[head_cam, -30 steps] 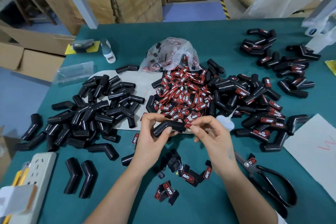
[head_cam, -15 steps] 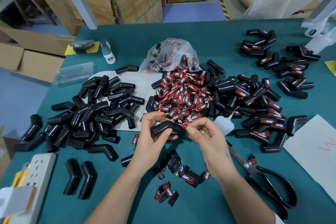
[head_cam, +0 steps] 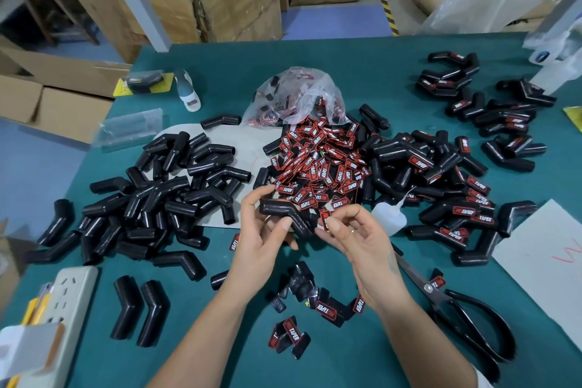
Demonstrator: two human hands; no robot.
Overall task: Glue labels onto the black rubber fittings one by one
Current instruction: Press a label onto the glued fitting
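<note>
One fitting (head_cam: 288,216) is in work, held above the middle of the table (head_cam: 362,72) toward the near edge: left hand (head_cam: 263,238) has its fingers curled round the bent black piece, thumb on its near side. Right hand (head_cam: 356,235) pinches a small red-and-black label (head_cam: 324,218) between thumb and forefinger, just beside the fitting's right end; whether label and rubber touch yet I cannot tell. Step looks like placing the label, glue likely on already but that is not visible. Next move calls for squaring the label on the flat of the fitting and pressing it down, then dropping the piece with the labelled pile (head_cam: 456,198) toward the right edge. Unlabelled pile (head_cam: 157,198) sits toward the left edge, loose labels heap (head_cam: 318,164) mid-table just beyond the hands, glue bottle (head_cam: 389,216) just right of the right hand, scissors (head_cam: 456,309) near the right forearm toward the near right corner. Room is tight: heap ahead, bottle and scissors right, a few stray labels (head_cam: 326,310) between the forearms. Bare cloth shows mostly by the far edge and at the near edge between the arms. Power strip (head_cam: 67,296) lies at the near left corner.
</note>
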